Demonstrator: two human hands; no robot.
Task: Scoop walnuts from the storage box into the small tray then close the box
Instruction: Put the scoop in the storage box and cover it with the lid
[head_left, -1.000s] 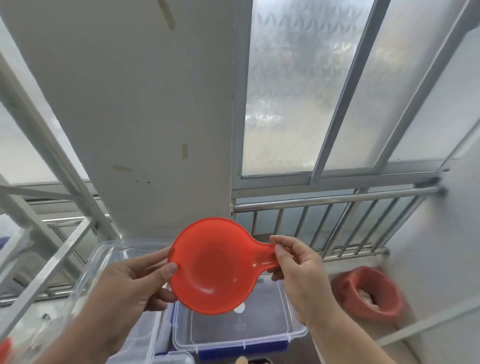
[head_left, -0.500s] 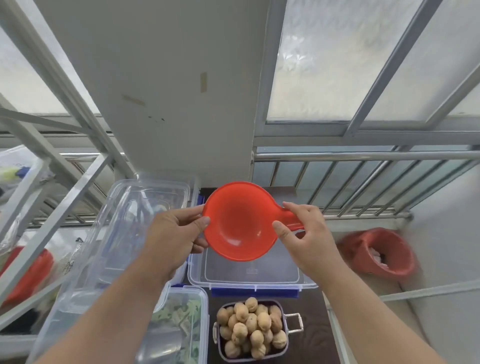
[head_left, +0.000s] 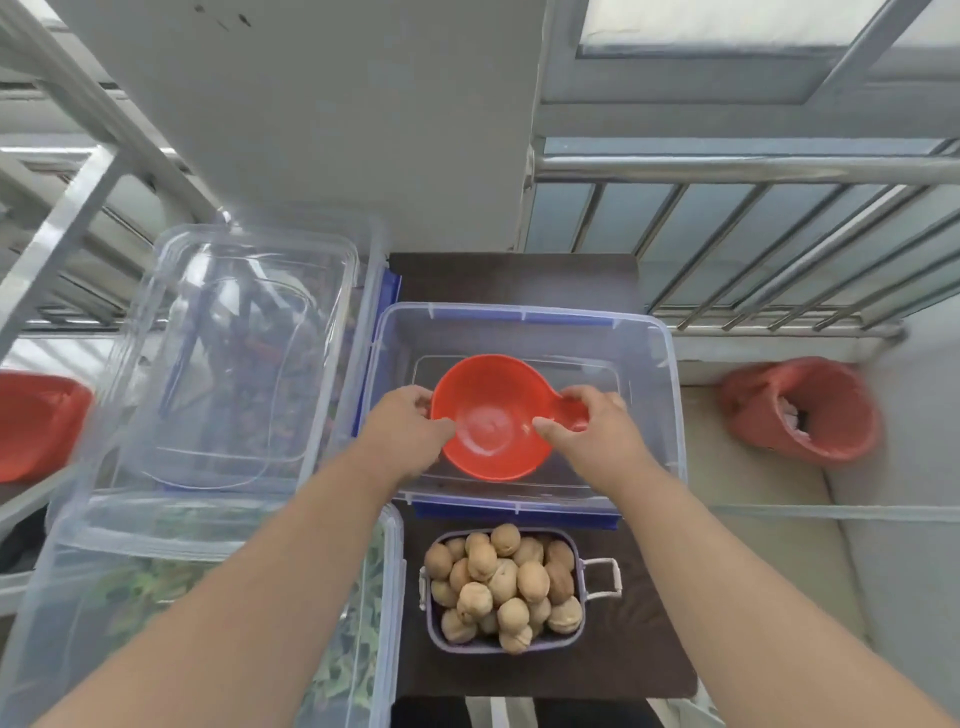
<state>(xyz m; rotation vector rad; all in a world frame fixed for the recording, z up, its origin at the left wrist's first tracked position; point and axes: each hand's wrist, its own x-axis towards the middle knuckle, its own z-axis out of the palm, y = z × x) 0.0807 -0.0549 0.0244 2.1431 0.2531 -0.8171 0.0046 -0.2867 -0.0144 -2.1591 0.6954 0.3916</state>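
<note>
Left hand grips scoop rim, right hand pinches its handle, steadying it over the box; full tray sits nearer, so likely stowing.

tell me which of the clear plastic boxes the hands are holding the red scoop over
The centre box, the one just behind the walnut tray. The left hand and right hand hold the red scoop over it; the other clear boxes sit off to the left.

Dark table under box, tray
</note>
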